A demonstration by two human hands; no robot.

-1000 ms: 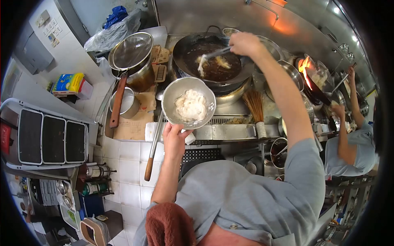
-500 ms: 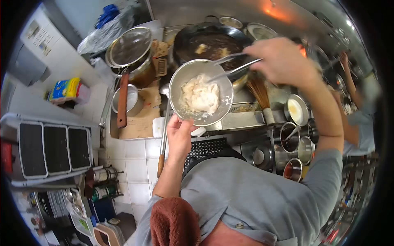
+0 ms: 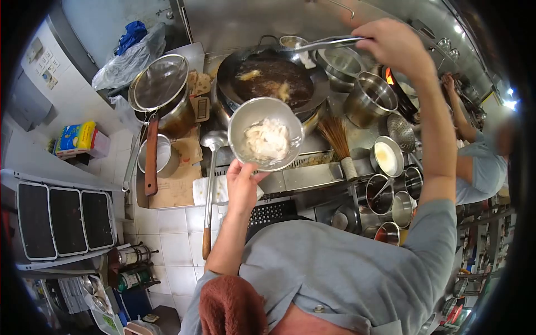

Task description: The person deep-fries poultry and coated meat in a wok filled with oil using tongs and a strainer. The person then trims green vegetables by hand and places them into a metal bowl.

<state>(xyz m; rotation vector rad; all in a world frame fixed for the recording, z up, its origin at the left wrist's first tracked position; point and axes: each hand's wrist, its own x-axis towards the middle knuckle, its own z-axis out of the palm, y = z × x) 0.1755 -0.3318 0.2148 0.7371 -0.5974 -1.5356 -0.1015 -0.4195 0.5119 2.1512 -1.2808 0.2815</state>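
One bowl (image 3: 238,134) is pinched by the left hand (image 3: 243,181). The right hand (image 3: 393,47) grips one pair of tongs (image 3: 332,42), one wok (image 3: 228,81) to its left.

A working restaurant kitchen: around the big wok (image 3: 265,81) stand steel pots (image 3: 371,99), a bamboo brush (image 3: 336,139) and (further off) another cook (image 3: 479,167).
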